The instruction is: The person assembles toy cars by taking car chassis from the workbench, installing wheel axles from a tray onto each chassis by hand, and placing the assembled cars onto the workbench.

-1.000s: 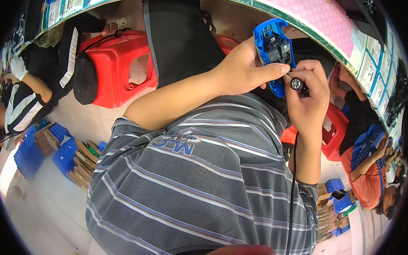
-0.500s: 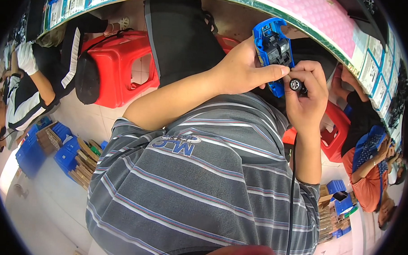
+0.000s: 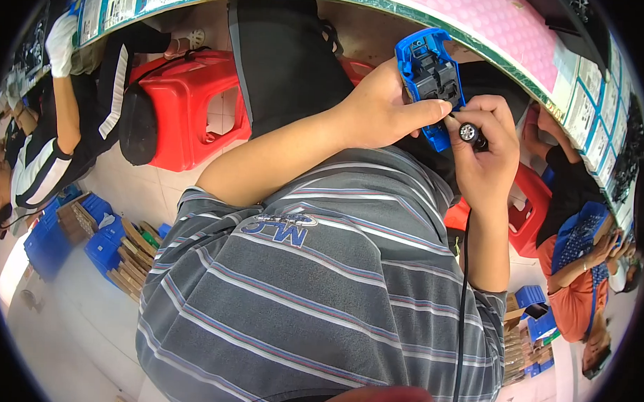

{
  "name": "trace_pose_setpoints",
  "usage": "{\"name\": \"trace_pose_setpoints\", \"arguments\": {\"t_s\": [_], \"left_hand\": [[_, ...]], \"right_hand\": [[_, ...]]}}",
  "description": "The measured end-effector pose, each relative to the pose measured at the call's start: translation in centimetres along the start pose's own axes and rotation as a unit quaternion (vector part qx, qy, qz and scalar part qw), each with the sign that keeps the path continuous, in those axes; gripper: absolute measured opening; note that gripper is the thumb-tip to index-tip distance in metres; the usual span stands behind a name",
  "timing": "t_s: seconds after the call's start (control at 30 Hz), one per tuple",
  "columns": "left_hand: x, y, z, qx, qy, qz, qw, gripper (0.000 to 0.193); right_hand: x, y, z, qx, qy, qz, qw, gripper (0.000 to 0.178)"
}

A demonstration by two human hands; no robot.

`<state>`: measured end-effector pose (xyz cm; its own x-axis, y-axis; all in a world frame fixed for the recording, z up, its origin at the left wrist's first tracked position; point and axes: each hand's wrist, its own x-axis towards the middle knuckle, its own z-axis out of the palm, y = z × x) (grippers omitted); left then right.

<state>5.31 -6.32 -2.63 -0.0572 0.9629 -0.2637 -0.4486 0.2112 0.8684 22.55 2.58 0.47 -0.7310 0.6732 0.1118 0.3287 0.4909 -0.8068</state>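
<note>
A blue toy car body [image 3: 411, 54] with black parts inside it is held up near the table edge. My left hand [image 3: 385, 107] is closed round its left side, the thumb lying across the lower part. My right hand [image 3: 489, 139] pinches by the car's lower right edge, fingers bent. A small wheel [image 3: 468, 132] with a black tyre and silver spokes shows at the right-hand fingers, with another dark round piece partly hidden behind it. Whether the wheels' axle touches the car body cannot be made out.
The table [image 3: 484, 22] with a pink sheet curves along the top. Red stools [image 3: 190, 111] stand at both sides. A co-worker with a white glove [image 3: 61, 44] sits at far left, another in orange [image 3: 570, 302] at right. Blue bins [image 3: 107, 247] and cardboard lie behind.
The car body has tilted slightly and shifted a little left; both my hands keep their hold. The left co-worker's gloved hand has risen toward the table.
</note>
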Motion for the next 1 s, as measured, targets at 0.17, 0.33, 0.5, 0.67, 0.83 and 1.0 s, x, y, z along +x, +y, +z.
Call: {"name": "trace_pose_setpoints", "arguments": {"t_s": [0.17, 0.33, 0.5, 0.67, 0.83, 1.0], "left_hand": [[-0.4, 0.3, -0.3, -0.054, -0.007, -0.009, 0.998, 0.031], [-0.9, 0.5, -0.4, -0.049, -0.01, -0.035, 0.998, 0.03], [-1.0, -0.7, -0.5, -0.028, -0.025, 0.011, 0.999, 0.029], [-0.9, -1.2, -0.3, 0.01, 0.006, 0.033, 0.999, 0.024], [-0.6, -0.1, -0.5, 0.009, -0.008, -0.013, 1.0, 0.022], [-0.4, -0.2, -0.7, -0.027, -0.009, -0.035, 0.999, 0.024]], "right_hand": [[0.0, -0.5, -1.0, 0.197, -0.074, 0.208, 0.955, 0.037], [-0.1, 0.6, -0.4, 0.247, -0.138, 0.205, 0.937, 0.03], [-0.2, 0.5, -0.2, 0.279, -0.159, 0.246, 0.914, 0.023], [-0.5, 0.5, -0.1, 0.297, -0.158, 0.269, 0.903, 0.02], [-0.5, 0.9, -0.1, 0.296, -0.162, 0.261, 0.905, 0.019], [-0.6, 0.9, -1.0, 0.394, -0.156, 0.269, 0.865, 0.025]]}}
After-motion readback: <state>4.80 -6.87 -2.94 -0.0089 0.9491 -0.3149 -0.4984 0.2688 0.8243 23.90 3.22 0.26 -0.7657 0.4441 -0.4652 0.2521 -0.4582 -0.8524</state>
